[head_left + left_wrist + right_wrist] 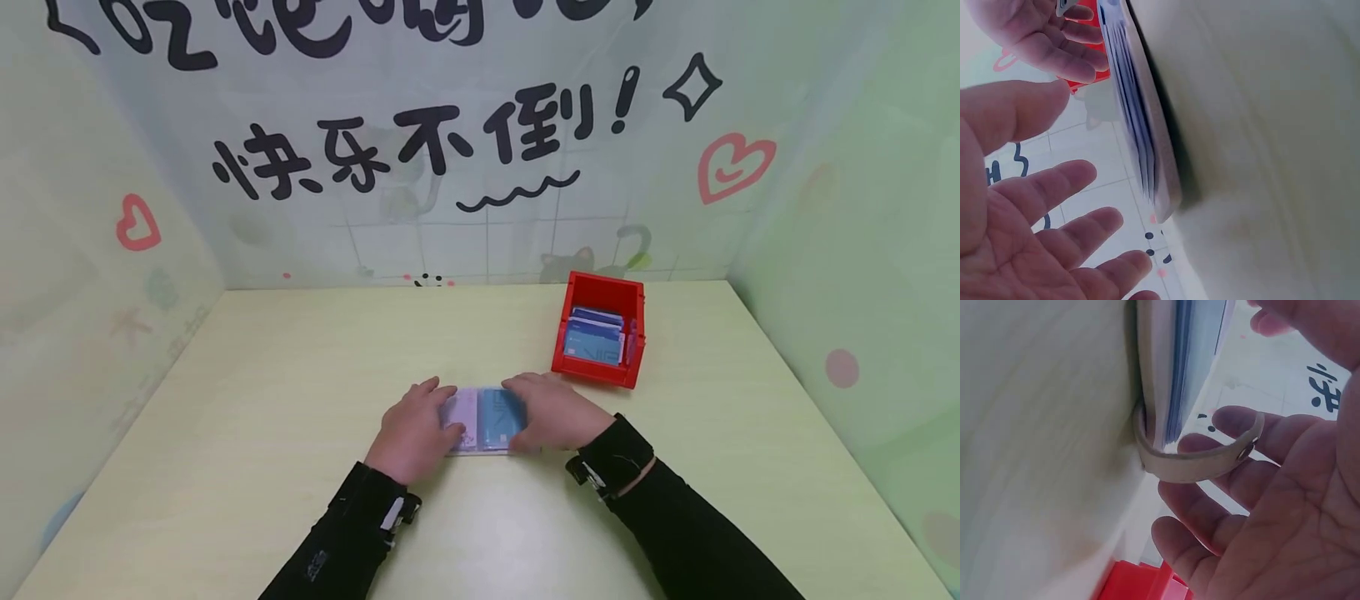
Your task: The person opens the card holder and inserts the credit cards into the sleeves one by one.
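Note:
A card holder (477, 425) lies spread on the table, a purple page on its left and a blue card (498, 417) on its right. My left hand (416, 429) is at its left side, and the left wrist view shows those fingers (1085, 225) spread and slightly bent beside the stacked pages. On the other side, my right hand (561, 408) reaches over the right edge. A pale strap (1191, 465) with a metal snap (1246, 450) curves up from the holder across the loosely bent right fingers; no grip round it shows.
A red bin (636, 371) with several blue cards (592, 340) standing in it is behind my right hand. The light wooden table (315, 350) meets a printed back wall (300, 242) and side walls at left and right.

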Demonstrator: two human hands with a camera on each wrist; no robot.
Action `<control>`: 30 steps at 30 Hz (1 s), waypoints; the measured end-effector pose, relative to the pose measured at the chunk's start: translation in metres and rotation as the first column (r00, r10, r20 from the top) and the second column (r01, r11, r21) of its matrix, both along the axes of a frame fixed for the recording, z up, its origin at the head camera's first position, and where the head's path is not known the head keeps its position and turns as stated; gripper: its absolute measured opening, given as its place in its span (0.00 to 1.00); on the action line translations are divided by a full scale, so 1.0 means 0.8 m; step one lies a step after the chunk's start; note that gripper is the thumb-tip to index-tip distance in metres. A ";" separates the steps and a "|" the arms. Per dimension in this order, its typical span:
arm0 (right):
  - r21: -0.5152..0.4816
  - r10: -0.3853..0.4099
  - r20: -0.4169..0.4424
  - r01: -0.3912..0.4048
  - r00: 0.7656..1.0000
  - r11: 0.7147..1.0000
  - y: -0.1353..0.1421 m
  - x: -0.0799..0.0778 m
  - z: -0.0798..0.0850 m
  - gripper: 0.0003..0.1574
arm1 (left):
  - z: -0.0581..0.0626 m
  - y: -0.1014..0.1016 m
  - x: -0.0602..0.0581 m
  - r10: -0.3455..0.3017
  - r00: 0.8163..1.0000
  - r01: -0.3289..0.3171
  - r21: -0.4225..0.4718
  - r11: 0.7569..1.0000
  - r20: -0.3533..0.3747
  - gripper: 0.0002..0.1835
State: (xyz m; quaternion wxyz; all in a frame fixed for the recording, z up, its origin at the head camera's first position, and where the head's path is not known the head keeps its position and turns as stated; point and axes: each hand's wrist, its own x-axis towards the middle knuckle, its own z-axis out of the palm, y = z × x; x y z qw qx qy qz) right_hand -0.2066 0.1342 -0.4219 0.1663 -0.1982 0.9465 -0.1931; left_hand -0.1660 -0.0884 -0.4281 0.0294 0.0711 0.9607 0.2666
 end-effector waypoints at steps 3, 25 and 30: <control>0.034 0.014 -0.009 -0.014 1.000 0.999 -0.003 -0.001 0.002 0.62 | 0.001 0.000 0.003 0.005 1.000 -0.005 0.011 1.000 0.029 0.30; 0.023 -0.001 -0.026 0.002 1.000 1.000 -0.003 0.000 -0.004 0.65 | 0.002 0.000 0.011 -0.012 0.994 0.013 0.000 1.000 0.111 0.27; 0.013 0.009 -0.016 -0.009 1.000 1.000 -0.004 0.000 -0.001 0.66 | 0.003 0.000 0.011 -0.045 0.997 0.049 -0.075 0.996 0.057 0.23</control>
